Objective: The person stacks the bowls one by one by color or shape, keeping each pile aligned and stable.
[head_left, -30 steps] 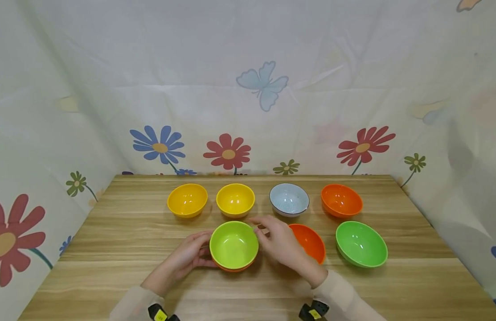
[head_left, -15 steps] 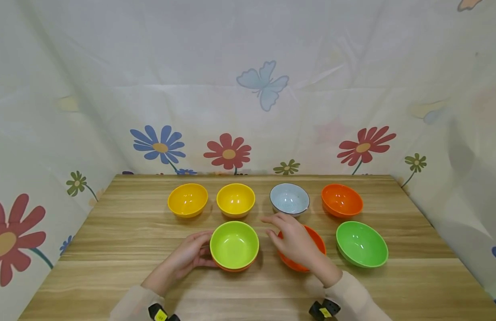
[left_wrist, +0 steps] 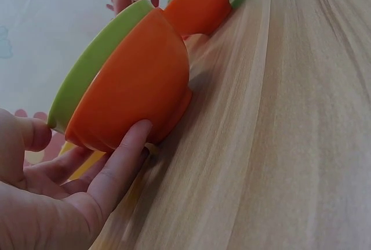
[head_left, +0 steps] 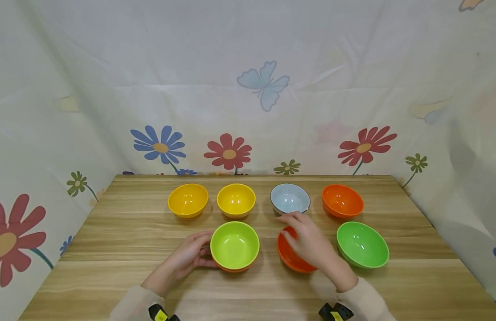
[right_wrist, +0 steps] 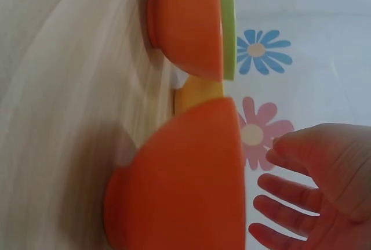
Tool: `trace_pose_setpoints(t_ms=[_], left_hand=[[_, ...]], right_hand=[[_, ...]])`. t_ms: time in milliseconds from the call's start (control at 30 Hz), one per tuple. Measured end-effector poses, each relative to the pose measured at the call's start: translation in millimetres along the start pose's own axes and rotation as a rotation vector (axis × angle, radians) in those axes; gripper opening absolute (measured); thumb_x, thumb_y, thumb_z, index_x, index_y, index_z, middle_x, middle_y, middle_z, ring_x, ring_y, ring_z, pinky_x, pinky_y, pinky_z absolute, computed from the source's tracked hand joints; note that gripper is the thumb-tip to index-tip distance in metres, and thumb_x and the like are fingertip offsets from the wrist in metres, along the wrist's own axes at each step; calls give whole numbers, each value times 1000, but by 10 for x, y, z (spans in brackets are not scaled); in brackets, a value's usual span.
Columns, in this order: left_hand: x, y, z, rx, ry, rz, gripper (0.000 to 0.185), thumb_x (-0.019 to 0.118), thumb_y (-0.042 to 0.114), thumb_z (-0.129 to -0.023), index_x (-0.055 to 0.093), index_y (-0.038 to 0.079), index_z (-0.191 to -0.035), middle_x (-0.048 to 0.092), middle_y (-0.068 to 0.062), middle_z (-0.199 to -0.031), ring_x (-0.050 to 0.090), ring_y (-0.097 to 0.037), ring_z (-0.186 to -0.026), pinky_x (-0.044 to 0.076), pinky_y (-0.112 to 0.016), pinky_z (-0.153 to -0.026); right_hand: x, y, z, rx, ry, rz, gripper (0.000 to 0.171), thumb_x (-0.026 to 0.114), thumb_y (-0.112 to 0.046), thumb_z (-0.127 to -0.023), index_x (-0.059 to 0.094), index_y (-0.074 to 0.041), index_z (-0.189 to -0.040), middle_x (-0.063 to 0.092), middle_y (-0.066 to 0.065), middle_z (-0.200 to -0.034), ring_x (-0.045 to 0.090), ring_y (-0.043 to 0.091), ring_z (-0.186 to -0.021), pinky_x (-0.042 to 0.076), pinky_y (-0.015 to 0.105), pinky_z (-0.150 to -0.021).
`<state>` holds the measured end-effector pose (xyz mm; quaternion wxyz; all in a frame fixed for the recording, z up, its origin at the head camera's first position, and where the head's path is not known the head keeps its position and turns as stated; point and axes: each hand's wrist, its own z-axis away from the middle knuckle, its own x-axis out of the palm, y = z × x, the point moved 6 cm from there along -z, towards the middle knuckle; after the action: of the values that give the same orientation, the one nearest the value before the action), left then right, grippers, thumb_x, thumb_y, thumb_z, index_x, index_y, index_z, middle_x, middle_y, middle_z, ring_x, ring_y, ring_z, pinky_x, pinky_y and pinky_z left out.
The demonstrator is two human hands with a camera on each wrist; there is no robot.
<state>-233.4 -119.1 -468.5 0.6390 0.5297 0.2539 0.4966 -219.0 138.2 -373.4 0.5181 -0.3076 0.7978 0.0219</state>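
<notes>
A lime green bowl (head_left: 234, 244) sits nested in an orange bowl (head_left: 231, 269) at the front middle of the wooden table (head_left: 123, 232). My left hand (head_left: 191, 255) rests against the left side of this stack. In the left wrist view its fingers (left_wrist: 116, 163) lie along the orange wall (left_wrist: 139, 87), with the thumb by the green rim (left_wrist: 95, 58). My right hand (head_left: 308, 240) hovers over a second orange bowl (head_left: 289, 261) to the right. Seen in the right wrist view, its fingers (right_wrist: 284, 192) are spread and straight beside that bowl (right_wrist: 185, 186), holding nothing.
Along the back row stand two yellow bowls (head_left: 187, 200) (head_left: 236, 200), a pale blue bowl (head_left: 289, 199) and an orange bowl (head_left: 342, 200). A darker green bowl (head_left: 362, 244) sits at the front right. Flowered cloth walls close the table on three sides.
My right hand has left the lime green bowl's right rim and moved right, to over the second orange bowl. The left hand and the stack have stayed put.
</notes>
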Motion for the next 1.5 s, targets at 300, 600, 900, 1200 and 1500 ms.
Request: trace_pose_setpoints(t_ms=[300,600,900,1200,1500], left_hand=[[3,4,2,-6,2,-2,49,37,26,-99,35,-3,-138,53,-17,-127,60,-20,-98,53,-47,-81],[-7,-8,-5,1,-1,-4,49,36,27,-99,34,-3,-139,51,-18,-129,59,-21,-99,53,-48,-81],[-28,-28,-10,-4,7,2,48,37,27,-99,36,-2,-138,50,-17,-130,59,-21,-101,53,-48,-80],[-36,-36,-10,-11,11,4,48,38,27,-98,37,-1,-138,52,-16,-127,60,-21,-98,53,-48,-80],[-35,-32,-17,-12,11,7,47,37,26,-99,37,-1,-138,51,-17,-129,60,-22,-99,52,-48,-81]], right_hand=[[-104,173,43,51,-11,43,34,74,-6,-74,66,-8,-107,61,9,-100,59,26,-92,53,40,-79],[-117,288,94,152,-48,55,34,73,-7,-74,66,-7,-108,61,13,-103,59,29,-93,53,44,-78],[-117,378,118,228,-107,59,34,71,-8,-77,65,-6,-110,59,21,-113,57,38,-102,50,53,-83],[-103,447,140,234,-144,67,35,70,-9,-77,65,-6,-111,61,17,-109,60,34,-96,52,49,-79],[-119,490,145,276,-186,64,34,70,-9,-77,64,-7,-111,62,15,-102,61,29,-85,54,44,-69]])
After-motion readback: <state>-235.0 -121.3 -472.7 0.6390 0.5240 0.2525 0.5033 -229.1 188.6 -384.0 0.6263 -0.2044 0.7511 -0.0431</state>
